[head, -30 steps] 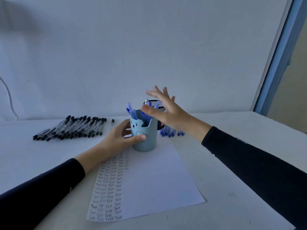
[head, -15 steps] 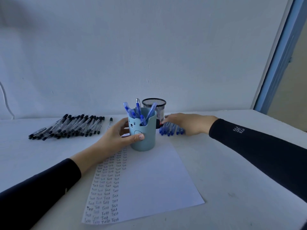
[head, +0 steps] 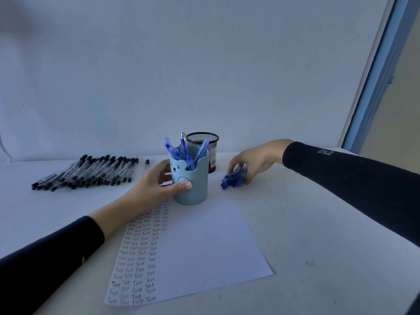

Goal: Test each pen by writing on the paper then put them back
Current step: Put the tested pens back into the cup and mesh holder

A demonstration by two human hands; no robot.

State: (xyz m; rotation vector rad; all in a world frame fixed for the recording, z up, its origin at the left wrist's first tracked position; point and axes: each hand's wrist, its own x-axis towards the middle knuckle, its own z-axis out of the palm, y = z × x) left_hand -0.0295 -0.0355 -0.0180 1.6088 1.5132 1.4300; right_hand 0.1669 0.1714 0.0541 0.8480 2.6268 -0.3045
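A pale blue bear-face cup (head: 193, 189) stands at the top of the white paper (head: 204, 246) and holds several blue pens (head: 181, 148). My left hand (head: 156, 185) grips the cup from its left side, thumb across the front. To the right of the cup my right hand (head: 254, 160) curls its fingers round a bunch of blue pens (head: 234, 178), their tips just above the table. The paper's left part is filled with columns of the handwritten word "Test".
A row of several black-capped pens (head: 91, 171) lies on the table at the left, with one single pen (head: 146, 164) beside it. A black mesh pen holder (head: 208, 142) stands behind the blue cup. A wall rises behind; a blue door frame (head: 375, 76) is at right.
My right hand came down from above the cup to the blue pens on the table at right and has gathered them into its fingers. My left hand kept its hold on the cup.
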